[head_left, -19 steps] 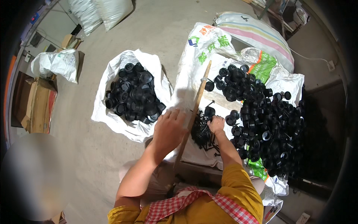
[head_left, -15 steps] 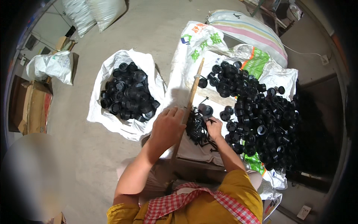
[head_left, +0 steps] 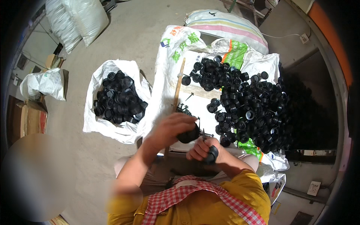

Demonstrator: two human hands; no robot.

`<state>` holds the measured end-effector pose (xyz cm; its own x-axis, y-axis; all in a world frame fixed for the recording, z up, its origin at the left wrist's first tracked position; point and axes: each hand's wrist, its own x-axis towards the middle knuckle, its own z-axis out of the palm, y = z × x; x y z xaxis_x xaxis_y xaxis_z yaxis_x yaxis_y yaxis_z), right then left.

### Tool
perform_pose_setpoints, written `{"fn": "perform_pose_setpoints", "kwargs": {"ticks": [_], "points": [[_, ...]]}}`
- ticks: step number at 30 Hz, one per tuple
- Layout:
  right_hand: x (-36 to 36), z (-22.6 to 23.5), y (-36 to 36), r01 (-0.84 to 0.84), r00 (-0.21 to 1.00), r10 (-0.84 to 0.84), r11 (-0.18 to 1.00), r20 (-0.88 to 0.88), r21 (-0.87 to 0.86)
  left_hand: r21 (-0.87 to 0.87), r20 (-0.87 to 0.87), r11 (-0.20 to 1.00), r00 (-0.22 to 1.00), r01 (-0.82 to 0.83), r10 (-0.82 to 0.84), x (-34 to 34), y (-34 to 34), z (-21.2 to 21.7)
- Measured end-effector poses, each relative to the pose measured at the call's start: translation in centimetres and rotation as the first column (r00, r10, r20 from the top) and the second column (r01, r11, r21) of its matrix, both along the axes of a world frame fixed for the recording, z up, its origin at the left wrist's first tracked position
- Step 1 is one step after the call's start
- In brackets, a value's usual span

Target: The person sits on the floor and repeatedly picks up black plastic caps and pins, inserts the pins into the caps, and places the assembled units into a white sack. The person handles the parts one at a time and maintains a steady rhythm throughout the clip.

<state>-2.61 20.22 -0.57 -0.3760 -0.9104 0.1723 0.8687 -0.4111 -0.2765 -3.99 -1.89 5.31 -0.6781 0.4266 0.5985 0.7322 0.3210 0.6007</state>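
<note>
At the far left of the work, on the floor just beyond the left forearm, white sack (head_left: 90, 122) with sack caps (head_left: 116, 97) heaped inside; best to keep that elbow clear of it. Next to the right, left hand (head_left: 168, 129) with fingers curled down over a round black piece (head_left: 188, 135), apparently holding it up, though with thumb and underside hidden; probably wise to steady it by the rim and keep fingertips off the point opposite. Just right of that, right hand (head_left: 204, 149) folded into a firm fist, with a thin dark piece (head_left: 203, 134) poking up from it, too blurred to tell for stem or tool, and a smaller black cap (head_left: 212, 153) against its lower side; likely best to grip the thin piece low and to bring the hands together slowly. Compared with half a second ago, left hand no longer bare over the wooden stick (head_left: 178, 84) but nearer the right one; right hand drawn back from the stem heap (head_left: 183, 108) toward the body; cap beside that heap gone from its spot, perhaps now under the left fingers.
</note>
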Motion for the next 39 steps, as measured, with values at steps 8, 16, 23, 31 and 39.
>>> {"fn": "perform_pose_setpoints", "kwargs": {"ticks": [8,16,23,31,39], "points": [[-2.2,0.5,-6.1,0.628,0.762,-0.617,0.630,-0.196,0.457,0.455,0.868,0.738,0.434,-0.498,-0.243,2.2,1.0,-4.1],[-4.9,-6.9,-7.1,0.674,0.738,-0.478,0.520,-0.476,0.525,-0.223,0.490,0.902,0.758,-0.369,0.431,1.4,2.1,-1.7],[-6.2,-11.7,-12.0,0.426,0.849,-0.528,0.674,-0.011,0.604,-0.253,0.295,0.843,0.792,-0.475,0.535,0.3,0.4,-3.9],[-7.3,-11.1,-11.4,0.682,0.647,-0.479,0.015,-0.594,0.731,-0.429,0.120,0.741,0.780,-0.517,0.614,-0.5,0.7,-3.0],[-8.8,-17.1,-2.4,0.891,0.450,0.597,-0.248,-0.665,0.380,-0.533,-0.097,0.188,0.281,-0.825,0.955,-1.8,-10.1,-2.1]]}}
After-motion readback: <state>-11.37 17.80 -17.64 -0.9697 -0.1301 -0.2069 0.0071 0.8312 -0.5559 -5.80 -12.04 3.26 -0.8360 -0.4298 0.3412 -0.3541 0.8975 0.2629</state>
